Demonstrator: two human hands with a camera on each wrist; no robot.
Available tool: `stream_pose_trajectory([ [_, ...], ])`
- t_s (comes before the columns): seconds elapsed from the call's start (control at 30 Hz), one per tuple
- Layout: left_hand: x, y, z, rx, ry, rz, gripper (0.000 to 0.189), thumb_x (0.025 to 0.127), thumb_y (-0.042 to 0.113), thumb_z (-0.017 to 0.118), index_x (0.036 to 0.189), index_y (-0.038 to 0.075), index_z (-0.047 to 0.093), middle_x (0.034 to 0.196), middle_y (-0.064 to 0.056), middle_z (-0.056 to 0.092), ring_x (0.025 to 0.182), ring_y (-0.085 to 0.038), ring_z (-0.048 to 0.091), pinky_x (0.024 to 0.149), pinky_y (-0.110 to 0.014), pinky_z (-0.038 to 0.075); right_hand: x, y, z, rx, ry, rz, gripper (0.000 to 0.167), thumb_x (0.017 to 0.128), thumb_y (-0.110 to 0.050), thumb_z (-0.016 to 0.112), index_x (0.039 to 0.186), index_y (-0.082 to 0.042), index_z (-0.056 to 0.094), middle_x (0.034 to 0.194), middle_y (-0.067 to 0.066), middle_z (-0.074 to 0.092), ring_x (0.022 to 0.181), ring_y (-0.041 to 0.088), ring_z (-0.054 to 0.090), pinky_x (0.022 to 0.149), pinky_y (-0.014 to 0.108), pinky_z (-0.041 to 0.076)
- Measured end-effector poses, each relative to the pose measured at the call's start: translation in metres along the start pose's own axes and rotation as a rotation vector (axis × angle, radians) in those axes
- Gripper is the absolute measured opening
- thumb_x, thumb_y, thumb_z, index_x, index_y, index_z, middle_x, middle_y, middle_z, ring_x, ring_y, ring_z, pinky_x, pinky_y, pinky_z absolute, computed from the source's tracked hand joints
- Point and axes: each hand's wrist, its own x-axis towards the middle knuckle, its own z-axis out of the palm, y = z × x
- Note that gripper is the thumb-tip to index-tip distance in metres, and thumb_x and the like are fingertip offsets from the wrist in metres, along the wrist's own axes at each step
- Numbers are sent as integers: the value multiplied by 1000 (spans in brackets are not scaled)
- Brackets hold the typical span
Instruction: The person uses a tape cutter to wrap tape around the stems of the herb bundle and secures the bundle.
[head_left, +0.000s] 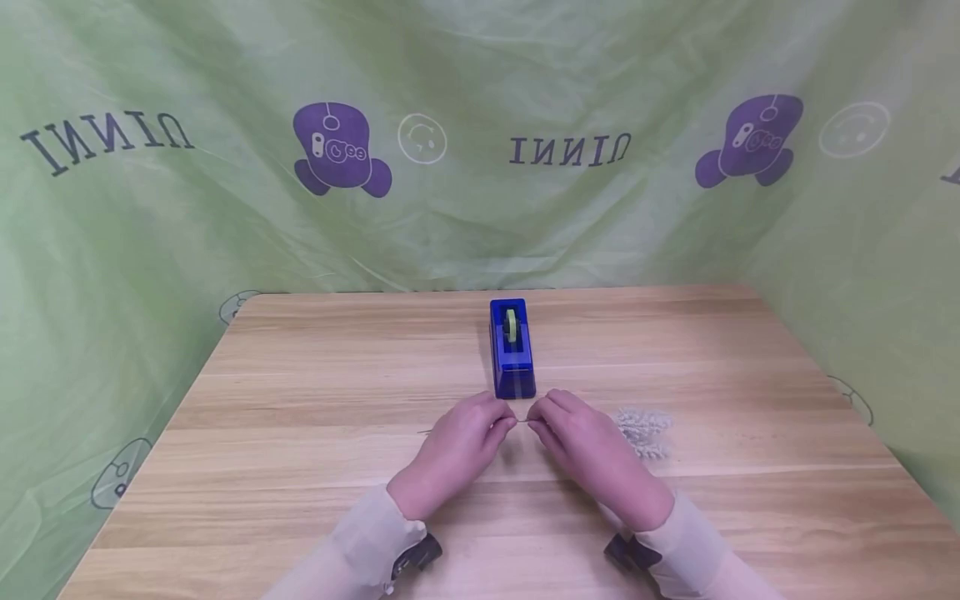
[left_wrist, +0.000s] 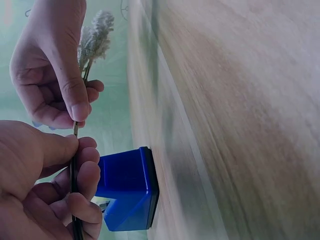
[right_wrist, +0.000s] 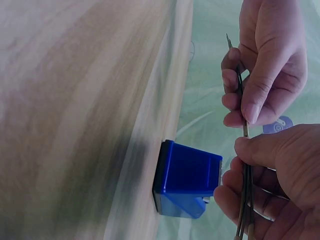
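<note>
"Green cloth (head_left: 67,292) hangs to the left, behind and to the right of the table (head_left: 315,367). What's printed on it?"

"Mirrored letters (head_left: 108,137), purple cartoon figures (head_left: 333,146) and outlined round faces (head_left: 422,139), repeating from left to right."

"And the surface?"

"Pale wood with streaky grain running mostly sideways. Its left edge slants outward toward the viewer; the near edge lies out of view."

"How much room is there on the left?"

"A wide stretch of wood runs from that edge to the left hand (head_left: 459,442). A pale sleeve covers that arm, with a dark device (head_left: 416,554) at the wrist."

"What are those fingers doing?"

"Grasping thin stems (right_wrist: 245,200), pinched near the thumb; the loose tips poke out to the left. Both hands are raised above the wood, their fingertips near each other."

"What's in the middle?"

"A blue tape dispenser (head_left: 516,357), just beyond the fingertips, holding a yellowish roll (head_left: 512,326). Its back end stands near the far edge."

"And to the right?"

"The right hand (head_left: 592,442) pinches the same stems, thumb against fingers. Fluffy pale flower heads (head_left: 645,429) stick out past it. More wood spreads beyond them to the slanting right edge."
</note>
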Motion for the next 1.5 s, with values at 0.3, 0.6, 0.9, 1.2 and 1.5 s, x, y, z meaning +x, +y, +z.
stream_pose_trajectory([
  [0.3, 1, -1, 1, 30, 33, 2, 6, 99, 14, 72, 95, 12, 76, 91, 1, 73, 80, -13, 68, 73, -28, 57, -2, -2, 0, 14, -11, 33, 13, 90, -11, 81, 100, -13, 73, 90, -6, 67, 78, 5, 63, 72, 22, 58],
  [0.6, 0, 0, 1, 31, 48, 4, 5, 98, 13, 72, 96, 12, 76, 92, 0, 73, 81, -14, 69, 73, -29, 57, 1, -2, -4, 31, -48, 52, 10, 94, -11, 77, 104, -11, 77, 93, -4, 69, 83, 7, 66, 76, 24, 60],
  [0.9, 2, 2, -1, 18, 34, -30, 4, 98, 13, 72, 96, 13, 75, 92, 0, 72, 77, -12, 64, 69, -26, 53, 4, 1, -5, 38, -76, 60, 5, 95, -10, 76, 99, -12, 78, 91, -7, 65, 82, 6, 61, 76, 23, 58],
  [1.2, 1, 1, -3, 38, -41, -9, 13, 103, 14, 66, 101, 9, 77, 85, 0, 69, 70, -9, 56, 64, -22, 49, 4, 0, -5, 52, -67, 58, 6, 94, -8, 76, 97, -13, 77, 92, -7, 66, 85, 7, 61, 77, 24, 58],
  [1.5, 4, 2, -3, 51, -23, -14, 8, 100, 13, 69, 99, 11, 77, 92, -2, 75, 80, -13, 66, 73, -29, 56, 5, 0, -3, 26, -40, 48, 7, 91, -10, 79, 95, -14, 74, 91, -7, 67, 85, 8, 62, 76, 24, 58],
])
